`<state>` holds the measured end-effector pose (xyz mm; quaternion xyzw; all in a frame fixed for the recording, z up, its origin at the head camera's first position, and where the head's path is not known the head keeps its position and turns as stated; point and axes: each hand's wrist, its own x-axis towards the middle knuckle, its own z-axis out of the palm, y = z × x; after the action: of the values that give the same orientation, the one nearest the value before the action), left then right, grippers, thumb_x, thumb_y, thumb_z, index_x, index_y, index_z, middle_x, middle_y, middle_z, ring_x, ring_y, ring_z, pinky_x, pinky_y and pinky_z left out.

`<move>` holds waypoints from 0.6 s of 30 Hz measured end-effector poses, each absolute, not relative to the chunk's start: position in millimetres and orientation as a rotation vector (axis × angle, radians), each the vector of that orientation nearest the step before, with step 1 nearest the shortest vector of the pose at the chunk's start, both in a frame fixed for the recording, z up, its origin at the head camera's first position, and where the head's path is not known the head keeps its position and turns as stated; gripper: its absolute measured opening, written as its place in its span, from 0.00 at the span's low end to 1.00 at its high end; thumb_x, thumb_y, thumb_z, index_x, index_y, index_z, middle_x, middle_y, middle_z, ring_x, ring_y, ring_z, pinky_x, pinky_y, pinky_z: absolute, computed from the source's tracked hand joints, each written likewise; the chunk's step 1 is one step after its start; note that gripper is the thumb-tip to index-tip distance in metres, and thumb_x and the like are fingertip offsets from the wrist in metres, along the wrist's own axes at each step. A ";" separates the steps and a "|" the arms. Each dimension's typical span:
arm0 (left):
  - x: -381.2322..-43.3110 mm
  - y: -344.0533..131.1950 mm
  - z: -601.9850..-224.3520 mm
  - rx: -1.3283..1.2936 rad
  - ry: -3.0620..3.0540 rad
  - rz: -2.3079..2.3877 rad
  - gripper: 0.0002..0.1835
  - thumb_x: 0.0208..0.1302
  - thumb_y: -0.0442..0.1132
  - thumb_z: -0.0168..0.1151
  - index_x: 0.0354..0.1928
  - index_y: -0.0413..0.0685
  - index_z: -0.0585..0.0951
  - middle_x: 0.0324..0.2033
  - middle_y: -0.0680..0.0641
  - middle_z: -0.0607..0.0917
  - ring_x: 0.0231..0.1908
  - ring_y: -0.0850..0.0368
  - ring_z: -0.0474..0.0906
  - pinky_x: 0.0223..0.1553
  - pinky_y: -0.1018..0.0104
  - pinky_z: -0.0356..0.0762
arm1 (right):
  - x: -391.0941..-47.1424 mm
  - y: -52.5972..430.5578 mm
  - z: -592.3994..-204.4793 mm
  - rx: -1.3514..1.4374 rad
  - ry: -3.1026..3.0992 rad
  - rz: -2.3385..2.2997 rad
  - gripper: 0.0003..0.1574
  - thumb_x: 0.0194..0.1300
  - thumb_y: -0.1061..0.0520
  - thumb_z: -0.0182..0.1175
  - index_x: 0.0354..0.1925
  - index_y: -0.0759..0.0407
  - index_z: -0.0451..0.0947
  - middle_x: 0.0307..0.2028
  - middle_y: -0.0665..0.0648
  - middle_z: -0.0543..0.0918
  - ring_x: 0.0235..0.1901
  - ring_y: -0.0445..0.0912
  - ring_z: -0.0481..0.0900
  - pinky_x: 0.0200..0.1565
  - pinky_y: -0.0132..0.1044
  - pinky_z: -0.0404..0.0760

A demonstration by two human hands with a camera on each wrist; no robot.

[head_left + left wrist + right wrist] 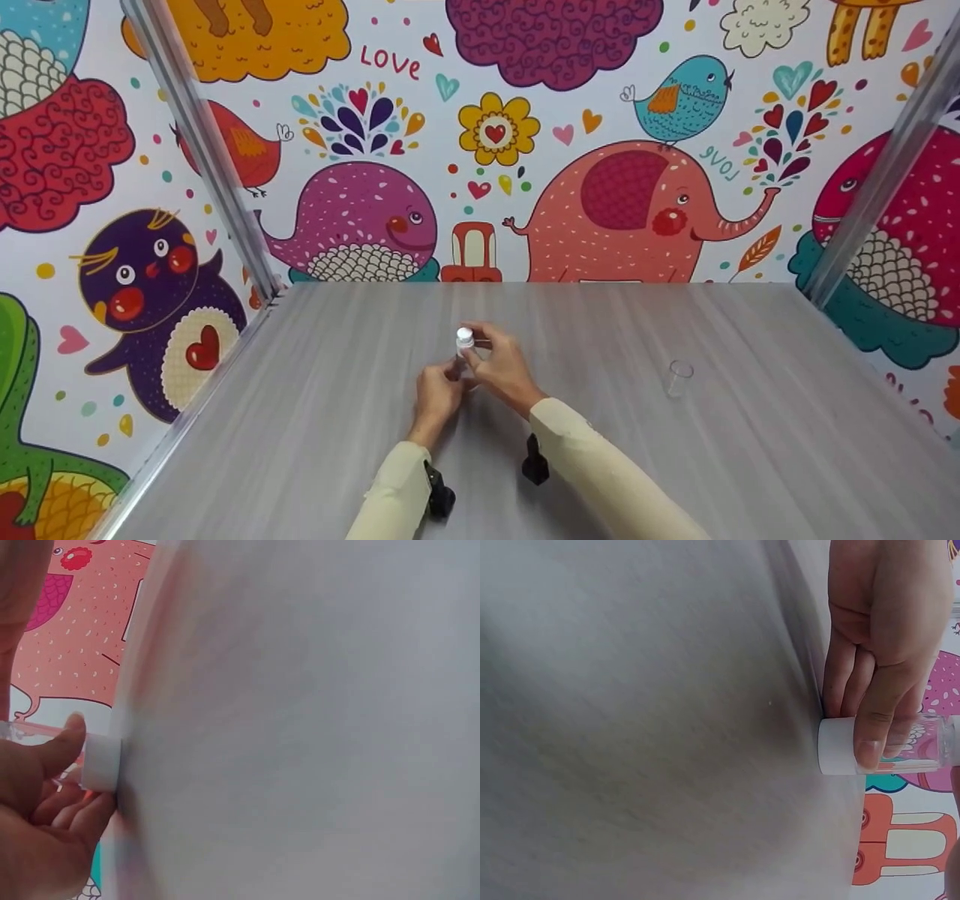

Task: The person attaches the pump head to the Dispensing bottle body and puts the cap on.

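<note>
A small clear bottle (928, 753) with a white cap (465, 334) at its upper end stands upright between both hands, ahead of the person. Its white lower end (835, 747) is down close to the table. My left hand (436, 396) grips the bottle low, the thumb along the clear wall and white end in the right wrist view. Higher up, my right hand (507, 373) curls thumb and fingers round the bottle's top beside the cap. Only part of that hand shows in either wrist view.
Off to the right, a small clear glass (679, 379) stands on the wood-grain table (337, 450). A cartoon-printed wall (480, 187) rises behind the table's far edge, with metal posts (217, 165) at the corners. Black wrist cameras (439, 493) hang beneath the sleeves.
</note>
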<state>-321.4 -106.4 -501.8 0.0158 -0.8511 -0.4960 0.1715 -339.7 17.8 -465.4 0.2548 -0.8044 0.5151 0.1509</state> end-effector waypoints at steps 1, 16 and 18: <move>-321.4 -106.5 -501.9 0.040 -2.414 -1.410 0.11 0.51 0.29 0.70 0.20 0.45 0.76 0.16 0.56 0.66 0.21 0.60 0.64 0.25 0.69 0.60 | -339.5 18.1 -465.4 0.725 -2.316 1.482 0.24 0.65 0.64 0.64 0.59 0.62 0.77 0.54 0.59 0.84 0.54 0.50 0.84 0.58 0.43 0.80; -321.3 -104.7 -503.0 -0.009 -2.351 -1.373 0.06 0.48 0.26 0.69 0.20 0.38 0.81 0.15 0.54 0.70 0.20 0.60 0.62 0.24 0.69 0.60 | -340.2 20.1 -461.9 0.763 -2.264 1.500 0.28 0.63 0.67 0.61 0.62 0.67 0.73 0.57 0.66 0.80 0.59 0.56 0.80 0.60 0.50 0.78; -321.0 -104.9 -503.7 0.002 -2.362 -1.373 0.06 0.48 0.25 0.67 0.20 0.39 0.80 0.15 0.54 0.69 0.20 0.61 0.63 0.23 0.69 0.60 | -339.4 20.1 -462.4 0.778 -2.275 1.491 0.27 0.63 0.68 0.60 0.62 0.66 0.74 0.57 0.66 0.80 0.58 0.55 0.80 0.60 0.49 0.78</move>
<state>-321.0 -104.9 -503.7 0.0009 -0.8465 -0.4919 0.2034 -339.4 20.1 -462.4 0.2718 -0.7942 0.5206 0.1557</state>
